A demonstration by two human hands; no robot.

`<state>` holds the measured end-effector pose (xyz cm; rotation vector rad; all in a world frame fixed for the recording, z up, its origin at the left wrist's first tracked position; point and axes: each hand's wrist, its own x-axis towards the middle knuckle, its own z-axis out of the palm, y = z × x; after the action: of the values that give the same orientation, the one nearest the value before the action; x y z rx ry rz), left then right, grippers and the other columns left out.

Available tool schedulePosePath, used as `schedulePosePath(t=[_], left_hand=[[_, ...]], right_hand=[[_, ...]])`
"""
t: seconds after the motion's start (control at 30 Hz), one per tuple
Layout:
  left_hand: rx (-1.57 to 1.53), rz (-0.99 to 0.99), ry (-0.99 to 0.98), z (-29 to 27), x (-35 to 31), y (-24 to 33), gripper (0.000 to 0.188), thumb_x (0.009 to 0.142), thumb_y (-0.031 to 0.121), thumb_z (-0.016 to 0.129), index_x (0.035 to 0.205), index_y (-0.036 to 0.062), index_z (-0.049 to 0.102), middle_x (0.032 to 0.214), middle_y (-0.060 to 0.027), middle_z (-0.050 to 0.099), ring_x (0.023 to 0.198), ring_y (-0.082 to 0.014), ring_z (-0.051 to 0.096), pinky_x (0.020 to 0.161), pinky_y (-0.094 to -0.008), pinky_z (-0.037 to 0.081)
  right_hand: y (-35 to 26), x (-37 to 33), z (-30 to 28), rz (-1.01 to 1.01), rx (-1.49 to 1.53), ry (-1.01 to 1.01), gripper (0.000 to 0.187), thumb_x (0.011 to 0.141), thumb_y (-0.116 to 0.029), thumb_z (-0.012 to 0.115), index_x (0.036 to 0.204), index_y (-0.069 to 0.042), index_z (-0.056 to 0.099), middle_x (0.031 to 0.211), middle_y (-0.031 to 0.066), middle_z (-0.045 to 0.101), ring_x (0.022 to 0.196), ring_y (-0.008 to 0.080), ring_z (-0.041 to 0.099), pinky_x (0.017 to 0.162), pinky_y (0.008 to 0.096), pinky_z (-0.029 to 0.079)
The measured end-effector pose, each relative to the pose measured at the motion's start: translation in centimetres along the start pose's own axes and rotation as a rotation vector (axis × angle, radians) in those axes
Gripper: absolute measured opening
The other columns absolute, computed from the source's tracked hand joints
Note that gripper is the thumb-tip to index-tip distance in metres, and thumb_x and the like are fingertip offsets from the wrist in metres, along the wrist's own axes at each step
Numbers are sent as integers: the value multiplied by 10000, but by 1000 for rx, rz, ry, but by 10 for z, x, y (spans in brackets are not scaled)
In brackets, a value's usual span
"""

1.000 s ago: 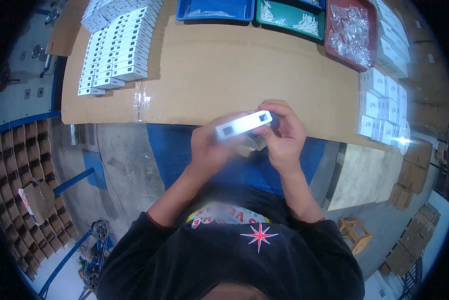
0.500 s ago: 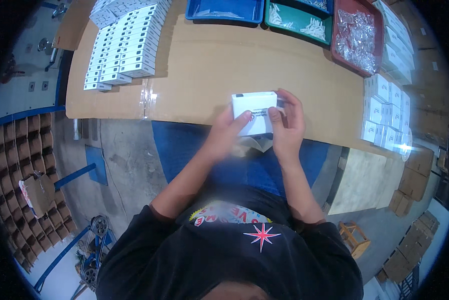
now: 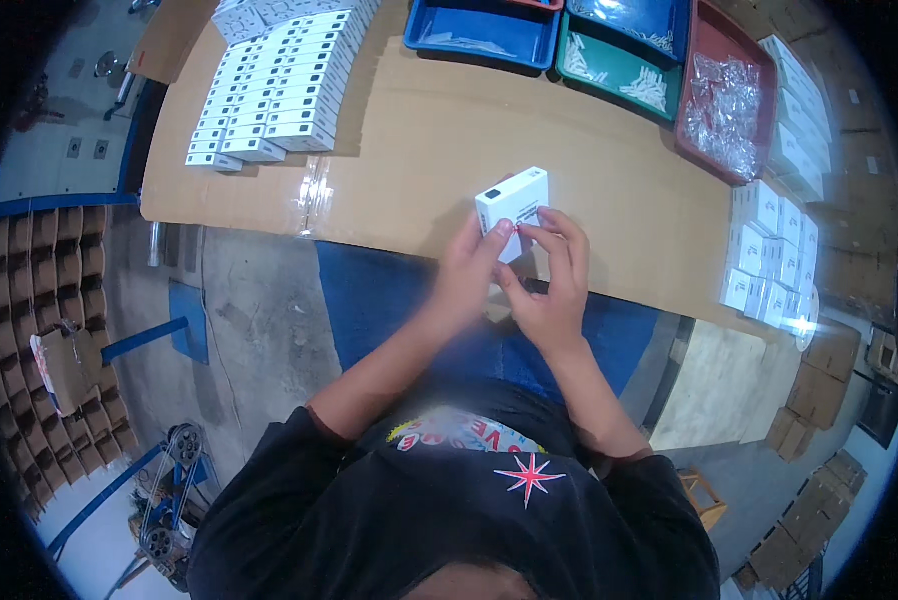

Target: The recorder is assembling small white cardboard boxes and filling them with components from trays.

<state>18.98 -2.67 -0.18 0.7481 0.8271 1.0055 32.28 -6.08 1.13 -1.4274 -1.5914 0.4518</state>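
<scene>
A small white carton point(image 3: 516, 205) with dark print is held up above the near edge of the table. My left hand point(image 3: 466, 262) grips it from the left, thumb across the front face and the other fingers hidden behind. The carton stands tilted, so its top edge and one narrow side show. At its lower right is my right hand point(image 3: 554, 280), fingers bent, with fingertips against or very near the front face and thumb close to the bottom corner. Whether the right fingers pinch the carton I cannot make out.
Stacked white cartons point(image 3: 279, 95) stand at the table's left; more cartons point(image 3: 769, 250) are piled at the right edge. Along the back are a blue tray point(image 3: 484, 60), a green tray point(image 3: 609, 92) with small white pieces, and a red tray point(image 3: 684, 130) of clear plastic packets.
The carton has turned from facing me flat to an angled pose showing its side. My right hand has left its right edge and moved to its lower front. The whole view has shifted slightly.
</scene>
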Motion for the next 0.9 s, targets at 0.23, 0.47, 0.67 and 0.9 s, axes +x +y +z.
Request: schedulePosePath(t=[0.23, 0.47, 0.67, 0.9], left_hand=[[183, 190, -125, 7, -10, 7, 616, 1093, 239, 478, 1631, 47, 249, 1596, -125, 366, 1459, -205, 362, 1187, -354, 309], [445, 396, -272, -16, -12, 14, 673, 1091, 342, 461, 1635, 33, 215, 1719, -189, 95, 1596, -323, 70, 1265, -430, 117], [486, 320, -234, -41, -38, 36, 794, 1044, 559, 458, 1608, 22, 302, 1700, -201, 192, 1589, -327, 130, 1260, -451, 122], [513, 247, 300, -129, -77, 23, 235, 1064, 162, 560, 1201, 11, 676, 1023, -60, 694, 899, -113, 643, 834, -274, 527]], right_hand=[[-1, 4, 7, -13, -21, -16, 579, 760, -141, 883, 1238, 12, 595, 1384, 195, 541, 1216, 362, 610, 1009, 427, 529], [8, -11, 20, 231, 502, 5, 601, 837, -54, 819, 1335, 64, 504, 1377, 180, 531, 1233, 251, 597, 1039, 391, 529], [6, 14, 36, 425, 624, 36, 446, 930, 60, 650, 1348, 55, 495, 1191, 114, 633, 1117, 184, 629, 972, 324, 510], [10, 103, 81, 406, 634, 19, 291, 986, -64, 685, 1233, 69, 607, 1154, 79, 660, 1005, 116, 604, 877, 270, 501]])
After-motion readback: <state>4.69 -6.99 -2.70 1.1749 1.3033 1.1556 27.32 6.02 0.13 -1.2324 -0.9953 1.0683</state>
